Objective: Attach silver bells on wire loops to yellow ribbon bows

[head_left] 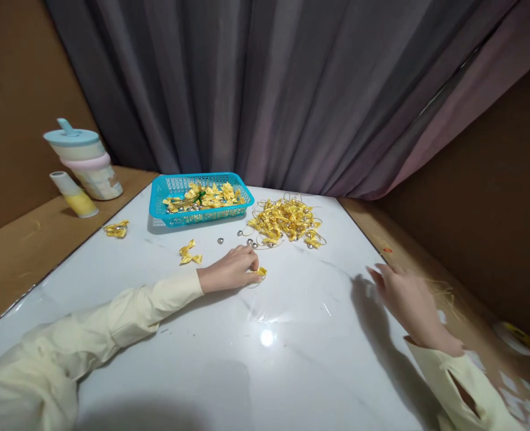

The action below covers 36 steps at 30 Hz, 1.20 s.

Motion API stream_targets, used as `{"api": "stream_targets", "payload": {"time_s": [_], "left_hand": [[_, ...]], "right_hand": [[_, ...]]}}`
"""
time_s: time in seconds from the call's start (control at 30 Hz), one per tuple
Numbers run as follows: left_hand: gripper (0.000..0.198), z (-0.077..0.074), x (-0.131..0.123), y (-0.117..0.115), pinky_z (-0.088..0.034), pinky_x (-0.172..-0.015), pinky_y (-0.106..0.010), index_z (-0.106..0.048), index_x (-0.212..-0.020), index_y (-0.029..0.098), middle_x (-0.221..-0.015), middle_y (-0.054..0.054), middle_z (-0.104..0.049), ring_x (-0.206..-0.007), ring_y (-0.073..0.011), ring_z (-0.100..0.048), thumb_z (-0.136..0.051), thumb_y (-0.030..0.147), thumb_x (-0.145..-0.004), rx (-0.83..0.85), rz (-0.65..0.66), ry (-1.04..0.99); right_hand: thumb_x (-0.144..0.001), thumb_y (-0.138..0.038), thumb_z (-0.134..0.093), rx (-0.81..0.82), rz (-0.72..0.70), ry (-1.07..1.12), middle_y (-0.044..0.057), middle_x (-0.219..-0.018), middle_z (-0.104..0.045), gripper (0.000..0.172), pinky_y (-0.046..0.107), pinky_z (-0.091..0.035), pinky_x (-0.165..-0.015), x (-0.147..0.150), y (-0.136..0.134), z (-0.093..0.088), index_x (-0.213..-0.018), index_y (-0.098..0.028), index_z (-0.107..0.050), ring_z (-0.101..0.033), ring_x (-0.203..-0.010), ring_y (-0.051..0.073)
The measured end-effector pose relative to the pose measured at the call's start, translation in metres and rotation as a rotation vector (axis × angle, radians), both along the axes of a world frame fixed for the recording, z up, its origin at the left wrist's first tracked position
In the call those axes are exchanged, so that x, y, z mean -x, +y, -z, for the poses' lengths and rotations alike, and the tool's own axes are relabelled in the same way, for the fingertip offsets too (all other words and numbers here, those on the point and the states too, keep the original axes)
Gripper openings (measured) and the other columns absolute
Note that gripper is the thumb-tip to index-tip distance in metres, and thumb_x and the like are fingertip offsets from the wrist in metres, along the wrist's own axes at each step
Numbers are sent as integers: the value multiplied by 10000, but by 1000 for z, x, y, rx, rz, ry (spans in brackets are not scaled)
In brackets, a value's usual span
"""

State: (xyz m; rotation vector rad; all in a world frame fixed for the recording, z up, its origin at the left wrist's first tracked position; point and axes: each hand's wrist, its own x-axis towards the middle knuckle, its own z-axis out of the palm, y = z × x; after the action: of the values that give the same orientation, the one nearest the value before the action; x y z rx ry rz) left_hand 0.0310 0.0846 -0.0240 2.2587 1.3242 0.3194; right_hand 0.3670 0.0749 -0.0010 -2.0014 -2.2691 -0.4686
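My left hand (235, 269) rests at the middle of the white table (256, 371), its fingers closed on a yellow bow (262, 272) with a thin cord. Raised over the table's right edge is my right hand (406, 299), blurred, fingers partly spread with nothing visible in them. A heap of yellow bows with bells and cords (285, 221) lies beyond my left hand. Loose yellow bows (190, 252) lie left of that hand, and a few silver bells (220, 240) sit just behind it.
A blue basket (157, 206) holding more bows and bells stands at the back. One corded bow (116, 228) lies at the left edge. Further left are a cup with a straw (91, 167) and a yellow-white spool (75, 195). Cord strands (442, 290) and a roll (516, 337) are at right.
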Motion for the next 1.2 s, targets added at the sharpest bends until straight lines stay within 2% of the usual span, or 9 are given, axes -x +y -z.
{"api": "stream_targets", "payload": {"time_s": [0.13, 0.23, 0.33, 0.43, 0.53, 0.7, 0.97, 1.1, 1.2], "left_hand": [[119, 3, -4, -5, -377, -814, -336, -498, -771, 177, -880, -45, -552, -909, -215, -497, -550, 284, -765, -22, 5, -87], [114, -3, -6, -10, -382, -745, -322, -485, -796, 187, -789, -14, -564, -771, -187, -522, -511, 298, -791, -43, 7, -126], [96, -14, -5, -14, -379, -663, -301, -481, -850, 196, -753, -7, -578, -706, -183, -533, -469, 282, -810, -68, -26, -172], [152, -27, -3, -14, -395, -676, -300, -465, -923, 198, -842, -27, -619, -763, -190, -566, -501, 251, -784, -27, -42, -277], [290, -39, 1, -11, -420, -696, -286, -463, -979, 190, -990, -64, -628, -884, -199, -579, -589, 270, -731, 174, 1, -419], [234, -47, 7, -4, -425, -657, -256, -522, -937, 160, -867, -52, -656, -791, -166, -595, -557, 336, -787, 424, 70, -497], [226, -51, 10, -3, -348, -569, -226, -685, -852, 172, -731, -2, -639, -646, -124, -519, -505, 302, -807, 159, 13, -296], [197, -48, 7, -7, -384, -659, -255, -668, -799, 176, -787, -13, -667, -707, -145, -557, -490, 259, -799, -43, -63, -260], [173, -46, 2, -12, -388, -683, -284, -625, -743, 167, -772, -31, -643, -715, -163, -550, -466, 221, -786, -182, -86, -165]], "right_hand": [[-906, -403, -389, 406, -313, 574, 68, -856, -676, 316, 279, -455, -642, 77, -3, -9, -892, -181, -614, -625, -718, 180], [-827, -468, -522, 581, -429, 782, 64, -851, -677, 328, 266, -464, -636, 123, 0, -6, -941, -168, -590, -626, -758, 179], [-780, -465, -587, 731, -485, 1033, 63, -819, -673, 334, 273, -483, -625, 148, 7, -2, -902, -154, -574, -621, -708, 161], [-737, -442, -636, 811, -488, 1224, 27, -691, -638, 314, 277, -484, -605, 155, 14, -5, -820, -146, -572, -599, -623, 136], [-692, -406, -685, 808, -480, 1290, 8, -636, -618, 299, 265, -467, -586, 155, 17, -11, -792, -143, -584, -585, -582, 121], [-651, -333, -728, 840, -523, 1332, -12, -614, -609, 272, 256, -458, -589, 154, 18, -14, -799, -144, -600, -581, -578, 113], [-514, -210, -800, 974, -297, 1522, -40, -646, -592, 484, 272, -477, -645, 152, 16, -31, -916, -143, -538, -614, -637, 129], [-576, -201, -749, 905, -306, 1560, -34, -640, -594, 461, 281, -482, -624, 153, 12, -33, -972, -139, -520, -632, -634, 150], [-628, -187, -696, 750, -386, 1459, -26, -630, -593, 355, 267, -473, -565, 157, 7, -25, -937, -153, -524, -609, -577, 143]]}}
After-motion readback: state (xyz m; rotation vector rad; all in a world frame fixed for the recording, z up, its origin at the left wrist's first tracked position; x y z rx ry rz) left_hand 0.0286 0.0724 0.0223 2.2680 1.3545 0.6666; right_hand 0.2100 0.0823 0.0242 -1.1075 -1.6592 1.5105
